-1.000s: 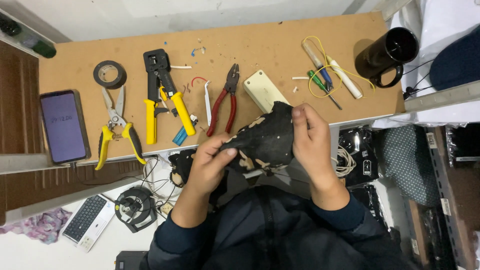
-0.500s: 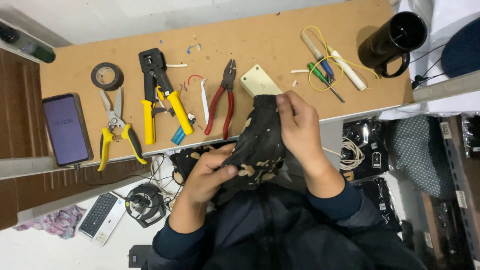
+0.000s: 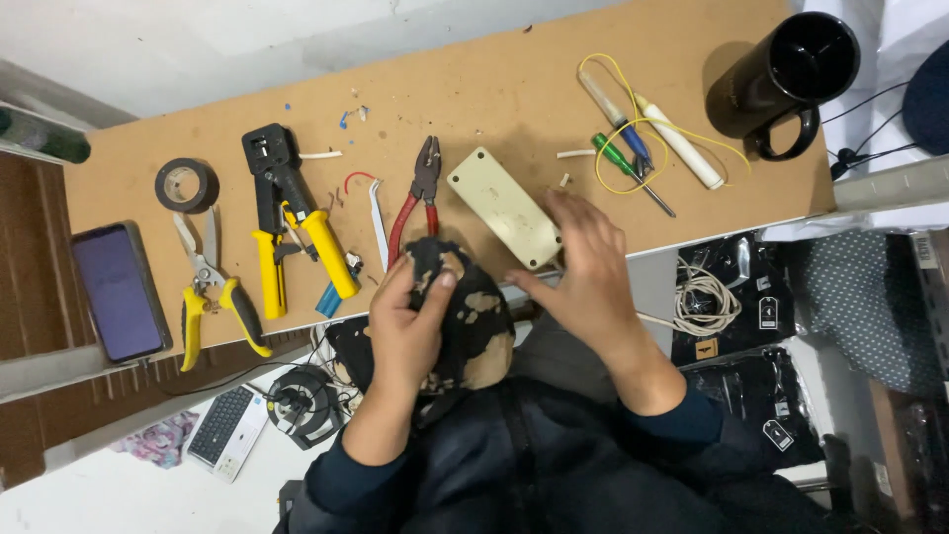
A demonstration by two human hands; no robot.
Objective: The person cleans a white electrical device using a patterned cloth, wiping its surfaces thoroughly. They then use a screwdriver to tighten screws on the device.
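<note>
While the left hand [image 3: 410, 321] is clutching a worn black cloth [image 3: 465, 326] with pale patches — maybe a glove or cap, can't tell — just off the front edge of the desk [image 3: 494, 79], the right hand [image 3: 583, 272] is reaching out flat, fingers spread, holding nothing, and touching the near end of the cream plastic box [image 3: 504, 208]. So it's looking like the pick-up step for that box, with the cloth parked in the other hand. The next bit is probably calling for curling the fingers around the box's end without bumping the red-handled pliers [image 3: 415, 203] lying just beside it — the yellow wire [image 3: 633, 129] and screwdrivers [image 3: 628, 148] are sitting further off.
</note>
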